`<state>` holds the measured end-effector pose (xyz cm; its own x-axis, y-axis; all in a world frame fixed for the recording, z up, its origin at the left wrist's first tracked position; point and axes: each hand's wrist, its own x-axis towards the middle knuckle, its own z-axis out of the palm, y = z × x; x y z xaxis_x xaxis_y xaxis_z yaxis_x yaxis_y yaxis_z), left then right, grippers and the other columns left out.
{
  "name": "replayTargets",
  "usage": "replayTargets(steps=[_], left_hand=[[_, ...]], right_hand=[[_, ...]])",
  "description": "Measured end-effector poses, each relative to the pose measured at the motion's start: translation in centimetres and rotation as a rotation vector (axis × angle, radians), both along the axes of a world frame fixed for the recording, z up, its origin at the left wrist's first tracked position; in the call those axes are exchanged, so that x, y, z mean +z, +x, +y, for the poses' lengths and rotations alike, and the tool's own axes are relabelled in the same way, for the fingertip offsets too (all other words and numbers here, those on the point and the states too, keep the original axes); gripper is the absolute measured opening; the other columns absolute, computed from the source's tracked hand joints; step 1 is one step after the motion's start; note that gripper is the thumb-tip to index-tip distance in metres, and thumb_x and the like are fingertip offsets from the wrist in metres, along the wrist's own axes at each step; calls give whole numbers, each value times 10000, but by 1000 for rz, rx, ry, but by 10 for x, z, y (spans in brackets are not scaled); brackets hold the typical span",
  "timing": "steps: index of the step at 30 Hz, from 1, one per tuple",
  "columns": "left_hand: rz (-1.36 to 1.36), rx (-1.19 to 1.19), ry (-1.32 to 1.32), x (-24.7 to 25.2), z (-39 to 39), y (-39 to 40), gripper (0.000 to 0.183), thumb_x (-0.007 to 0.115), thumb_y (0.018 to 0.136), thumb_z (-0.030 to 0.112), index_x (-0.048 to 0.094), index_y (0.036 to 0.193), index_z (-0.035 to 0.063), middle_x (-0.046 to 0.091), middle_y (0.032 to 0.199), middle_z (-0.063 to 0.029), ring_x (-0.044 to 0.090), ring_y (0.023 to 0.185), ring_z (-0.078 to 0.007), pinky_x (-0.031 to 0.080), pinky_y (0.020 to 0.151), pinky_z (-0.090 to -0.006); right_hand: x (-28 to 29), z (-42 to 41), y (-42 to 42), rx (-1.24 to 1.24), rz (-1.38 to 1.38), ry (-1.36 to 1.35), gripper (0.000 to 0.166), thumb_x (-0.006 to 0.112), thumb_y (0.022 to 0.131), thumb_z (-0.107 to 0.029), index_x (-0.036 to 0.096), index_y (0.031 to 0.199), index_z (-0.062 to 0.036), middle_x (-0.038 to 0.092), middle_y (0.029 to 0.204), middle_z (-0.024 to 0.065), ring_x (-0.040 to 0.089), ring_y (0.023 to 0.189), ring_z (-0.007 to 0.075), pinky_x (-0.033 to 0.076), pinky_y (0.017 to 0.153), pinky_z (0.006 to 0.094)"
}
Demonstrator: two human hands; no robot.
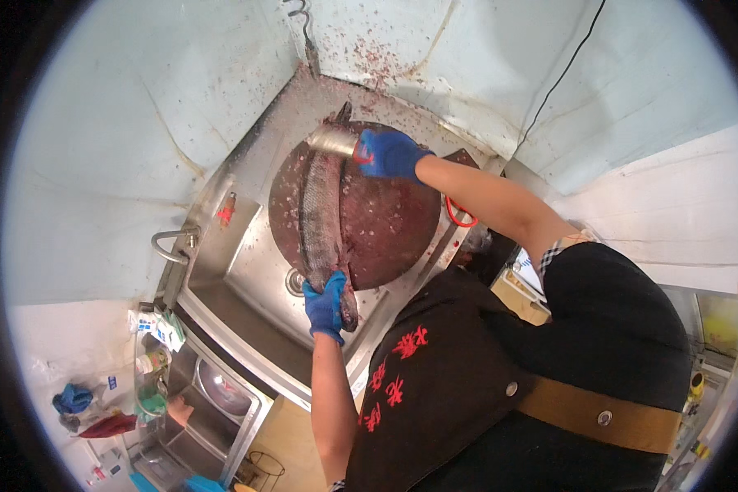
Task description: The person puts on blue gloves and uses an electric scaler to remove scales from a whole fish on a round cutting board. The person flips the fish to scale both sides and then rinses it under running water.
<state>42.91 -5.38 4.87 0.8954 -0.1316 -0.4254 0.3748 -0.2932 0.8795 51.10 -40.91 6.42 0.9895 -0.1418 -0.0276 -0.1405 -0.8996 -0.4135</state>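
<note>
A long scaly fish lies on a round, dark chopping board, with loose scales scattered over both. My left hand, in a blue glove, grips the fish at its head end, where reddish flesh shows. Near the tail end, my right hand, also blue-gloved, is closed on a metal tool. The tool is blurred and lies across the fish; its exact kind is unclear. A red-handled implement rests at the board's right edge.
Below the board is a steel sink with a drain; a curved metal faucet stands at its left. Scale-spattered wall sheeting rises behind. A second sink sits at the lower left. A black cable hangs at the upper right.
</note>
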Motion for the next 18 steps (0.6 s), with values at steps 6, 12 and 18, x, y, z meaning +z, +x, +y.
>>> replayTargets(steps=[6,12,18], left_hand=[[33,-34,-48,-2,4,1,519,834,785,183,575,1211,41,674,1106,-72,646,942,-180,524,851,-329],[64,-46,-145,0,5,6,485,813,804,154,583,1217,46,670,1129,-66,645,971,-183,525,865,-336],[305,-42,-311,-15,25,20,476,782,801,79,597,1239,59,668,1140,-68,650,988,-190,530,887,-339]], right_hand=[[10,96,-81,409,38,154,433,731,784,-338,554,1106,-110,670,803,192,670,754,410,518,647,525],[-24,36,-3,94,-112,167,370,722,768,-315,596,1025,-80,687,854,207,682,788,406,535,704,512],[1,33,16,54,-75,78,333,715,761,-332,616,957,-82,692,827,195,681,709,400,534,612,503]])
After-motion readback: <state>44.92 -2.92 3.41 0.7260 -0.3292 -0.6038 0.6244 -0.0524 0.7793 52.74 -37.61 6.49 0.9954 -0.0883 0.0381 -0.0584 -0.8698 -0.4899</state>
